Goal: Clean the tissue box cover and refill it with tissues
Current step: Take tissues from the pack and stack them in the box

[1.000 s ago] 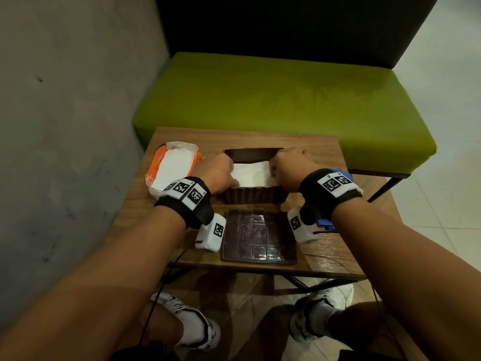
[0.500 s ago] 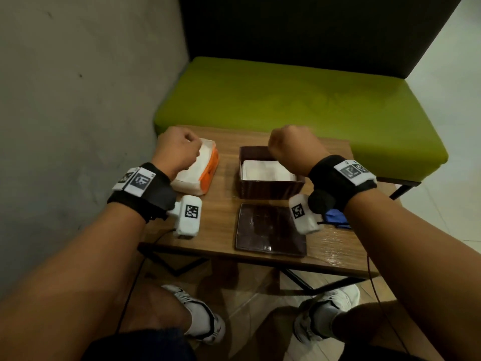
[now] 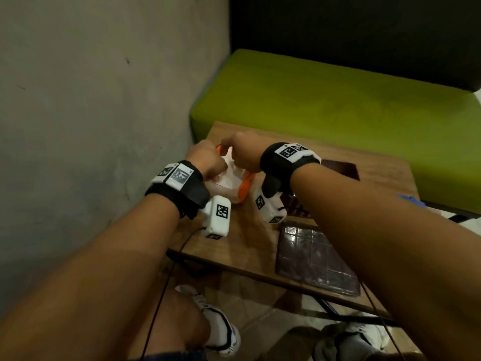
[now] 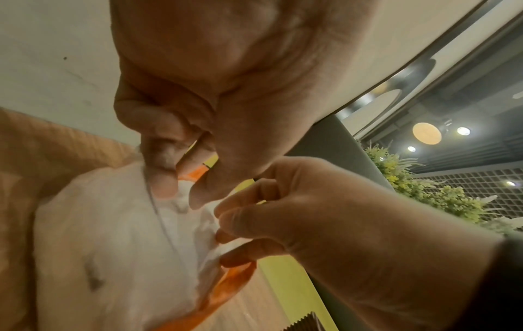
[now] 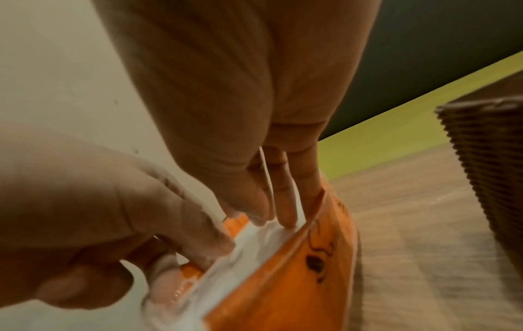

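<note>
Left hand: the left hand reached forward over the near-left corner of the table, knuckles up, its fingers curled down and pinching the torn white edge of the tissue pack.
Left wristband: a black band with a square black-and-white marker sat on the wrist, and a white camera block hung below it.
Tissue pack: the orange and white plastic pack lay directly under both hands, its opening pulled apart between them, with white tissues showing inside just below the left fingertips.
Writing on pack: dark marks ran along the orange side in the right wrist view, too blurred to read.
Right hand: the right hand came in from the right, just beside the left hand, thumb and fingers pointing down and gripping the opposite lip of the pack's opening.
Right wristband: it carried the same kind of black band, marker and white block.
Tissue box cover: the dark woven tissue box cover stood to the right of the right hand, apart from the pack and mostly hidden behind the right forearm in the head view.
Lid: a dark flat lid lay on the table below the right wrist, nearer the person.
Blue cloth: a scrap of blue cloth showed past the right forearm.
Bench: a green bench stood beyond both hands.
</note>
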Action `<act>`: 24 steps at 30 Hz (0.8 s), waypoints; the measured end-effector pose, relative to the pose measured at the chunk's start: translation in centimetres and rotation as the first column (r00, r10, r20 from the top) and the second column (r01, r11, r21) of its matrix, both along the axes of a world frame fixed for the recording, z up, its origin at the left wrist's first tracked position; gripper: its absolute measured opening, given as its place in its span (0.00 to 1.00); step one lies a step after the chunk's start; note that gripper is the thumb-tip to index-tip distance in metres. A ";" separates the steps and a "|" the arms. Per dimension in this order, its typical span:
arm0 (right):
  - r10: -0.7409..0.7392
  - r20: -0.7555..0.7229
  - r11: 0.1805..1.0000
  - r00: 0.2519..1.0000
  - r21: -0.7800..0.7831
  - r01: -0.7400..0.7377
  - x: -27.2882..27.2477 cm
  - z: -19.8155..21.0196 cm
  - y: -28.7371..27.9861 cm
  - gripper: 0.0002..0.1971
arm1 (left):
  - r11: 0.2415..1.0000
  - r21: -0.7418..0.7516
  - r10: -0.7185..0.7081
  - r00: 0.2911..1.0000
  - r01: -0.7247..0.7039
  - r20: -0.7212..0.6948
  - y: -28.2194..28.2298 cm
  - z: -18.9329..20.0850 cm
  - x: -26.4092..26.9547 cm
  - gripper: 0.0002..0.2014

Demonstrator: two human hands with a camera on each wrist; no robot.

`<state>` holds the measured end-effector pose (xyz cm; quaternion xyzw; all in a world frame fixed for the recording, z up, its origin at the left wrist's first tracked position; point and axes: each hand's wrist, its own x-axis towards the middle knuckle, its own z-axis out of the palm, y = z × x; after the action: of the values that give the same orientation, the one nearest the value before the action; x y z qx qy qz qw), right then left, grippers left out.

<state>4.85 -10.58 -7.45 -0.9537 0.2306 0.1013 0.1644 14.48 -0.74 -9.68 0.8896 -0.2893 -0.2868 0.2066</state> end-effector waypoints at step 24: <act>0.089 0.053 0.993 0.995 -0.085 -0.084 -0.5 -2.0 -0.5 0.28 | 0.954 -0.166 0.185 0.926 -0.250 -0.329 0.2 -0.4 -1.7 0.17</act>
<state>4.34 -11.12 -9.42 -0.9712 0.1882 0.0716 0.1270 12.78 -0.49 -10.06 0.8341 -0.1802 -0.3665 0.3708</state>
